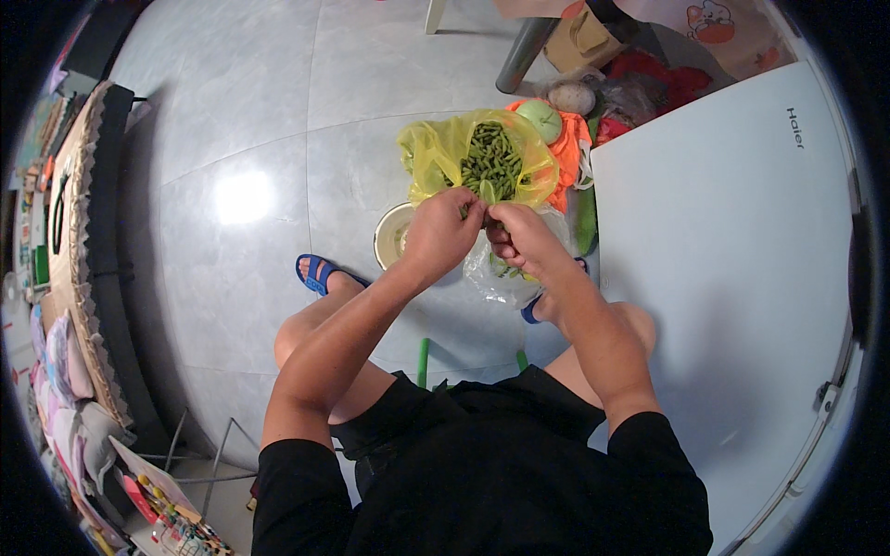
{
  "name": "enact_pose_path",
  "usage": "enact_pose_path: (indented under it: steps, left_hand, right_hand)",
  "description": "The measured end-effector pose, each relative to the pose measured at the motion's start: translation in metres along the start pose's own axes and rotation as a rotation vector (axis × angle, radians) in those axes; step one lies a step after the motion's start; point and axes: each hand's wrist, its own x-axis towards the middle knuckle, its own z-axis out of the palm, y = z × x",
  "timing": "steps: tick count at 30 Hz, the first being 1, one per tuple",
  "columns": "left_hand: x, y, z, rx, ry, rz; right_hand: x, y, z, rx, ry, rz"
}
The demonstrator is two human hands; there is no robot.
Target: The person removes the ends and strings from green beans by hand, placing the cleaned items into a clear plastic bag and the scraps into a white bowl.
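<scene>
My left hand and my right hand meet fingertip to fingertip in front of me. Between them, both pinch a small light-green pod, partly covered by the fingers. Just beyond lies an open yellow plastic bag with a heap of green bean pods in it. Below my left hand stands a cream bowl with a dark rim; my hand and arm hide part of it, and its contents are hard to make out. Under my right hand is a clear plastic bag with some green pieces inside.
A white Haier appliance borders the right side. Beside it lie a long green vegetable, an orange bag and a round pale-green gourd. A grey table leg stands beyond. Blue sandals flank the bowl and bags.
</scene>
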Motion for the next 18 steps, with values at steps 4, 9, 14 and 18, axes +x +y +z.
enact_pose_path:
  steps: [4, 9, 14, 18]
  left_hand:
    - [0.0, 0.003, 0.0, 0.037, -0.018, -0.001]
    - [0.0, 0.004, 0.001, 0.048, -0.034, -0.041]
    - [0.003, -0.006, 0.002, 0.071, 0.027, 0.058]
    - [0.013, -0.013, -0.015, -0.025, 0.099, -0.037]
  right_hand:
    - [0.005, 0.011, -0.001, 0.078, -0.056, 0.017]
    - [0.008, 0.018, -0.002, 0.066, -0.108, -0.005]
    - [0.011, 0.016, -0.01, 0.079, -0.176, 0.05]
    - [0.004, 0.007, -0.002, 0.156, -0.225, 0.154]
